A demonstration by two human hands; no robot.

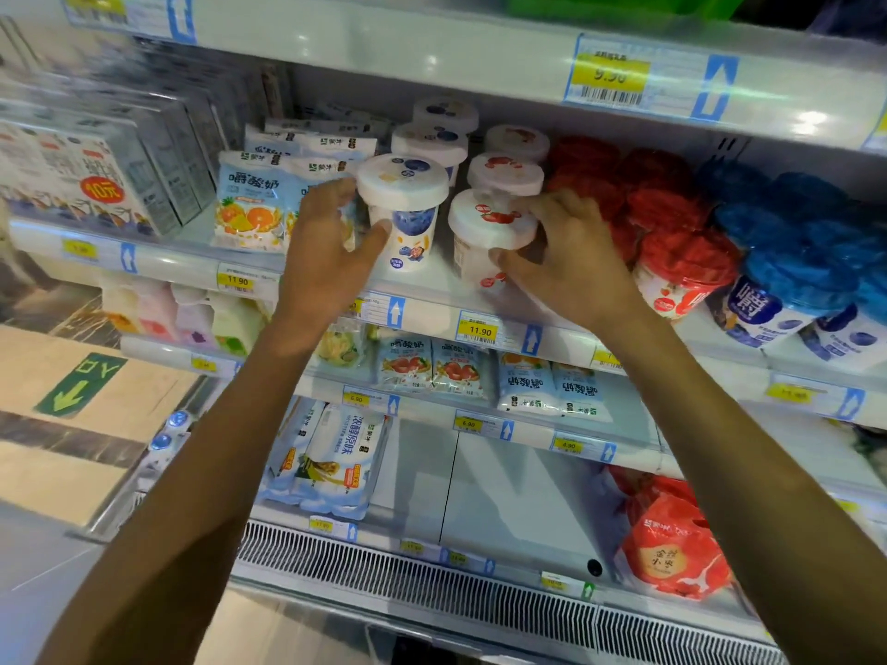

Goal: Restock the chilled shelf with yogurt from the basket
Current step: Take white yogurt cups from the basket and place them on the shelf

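Closest to me, two bare arms reach up from the bottom of the picture. Just past them, low down, soft yogurt bags point(432, 367) lie on a lower shelf. In the middle of the picture the hands are at the chilled shelf point(432, 288). The left hand point(331, 247) is curled round the left side of a blueberry cup point(408, 218), with the thumb on its front. That cup stands up straight near the front edge. The right hand point(576, 252) holds a strawberry cup point(485, 232), fingers over the lid and thumb low on its side. This cup leans a little (it does not look flat on the shelf). The basket is not in the picture.

I think the job here is to set both cups neatly in line. To do it well, put the strawberry cup down flat first. Then slide each cup straight back to its own row: more blueberry cups point(429, 144) behind one, more strawberry cups point(506, 172) behind the other. Keep the fruit pictures facing out. Go slowly on the right, because the red-topped cups point(672, 242) stand just beside that hand.
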